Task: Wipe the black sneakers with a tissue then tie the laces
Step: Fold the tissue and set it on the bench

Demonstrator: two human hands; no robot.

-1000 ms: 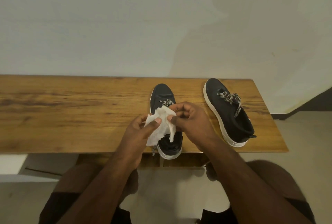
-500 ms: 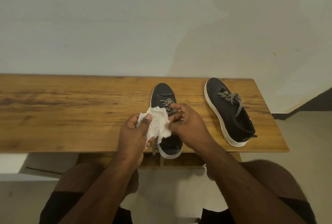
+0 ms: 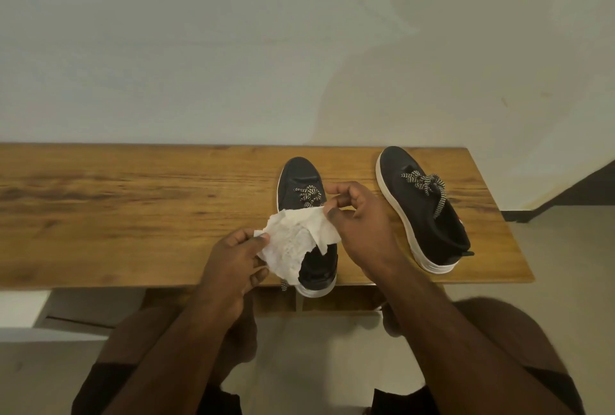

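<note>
Two black sneakers with white soles stand on the wooden table (image 3: 133, 215), toes pointing away from me. The left sneaker (image 3: 301, 181) sits at the table's front edge, its heel partly hidden behind a white tissue (image 3: 293, 241). My left hand (image 3: 233, 268) pinches the tissue's left corner, and my right hand (image 3: 359, 225) pinches its right edge, so the tissue is stretched between them above that shoe. Its black-and-white laces (image 3: 309, 196) show just beyond the tissue. The right sneaker (image 3: 422, 208) lies apart to the right, angled, with its laces (image 3: 427, 186) in a bow.
A pale wall rises directly behind the table. The table's right end is just past the right sneaker, with tiled floor beyond. My knees sit below the front edge.
The tissue, bunched between both hands before, is now pulled open and spread wider. My left hand has moved down and left, my right hand slightly right.
</note>
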